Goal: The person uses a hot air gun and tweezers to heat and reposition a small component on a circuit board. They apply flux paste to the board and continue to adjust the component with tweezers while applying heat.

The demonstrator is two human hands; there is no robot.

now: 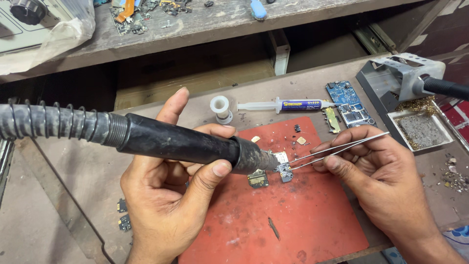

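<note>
Hands: 2, both bare. Left hand (166, 195) clenched round 1 black hot-air wand (181, 144); wand's long axis runs approx horizontal, hose end at left, metal nozzle pointing right, tip just over the small circuit boards (283, 168). Right hand (376, 171) pinches 1 pair of metal tweezers (337, 149); long axis slants from upper right down to lower left, tips pointing left, touching or nearly touching a small board right at the nozzle. Small board pieces there: approx 3, clustered near the top-middle of 1 red mat (293, 220) on the bench. Behind the mat: 1 white spool (221, 107), 1 syringe (283, 105) lying horizontal w/ plunger end left. 2 blue phone boards (349, 102) at right, 1 grey stand w/ tray (415, 122) beside them. 2 small parts lie left of the mat.
</note>
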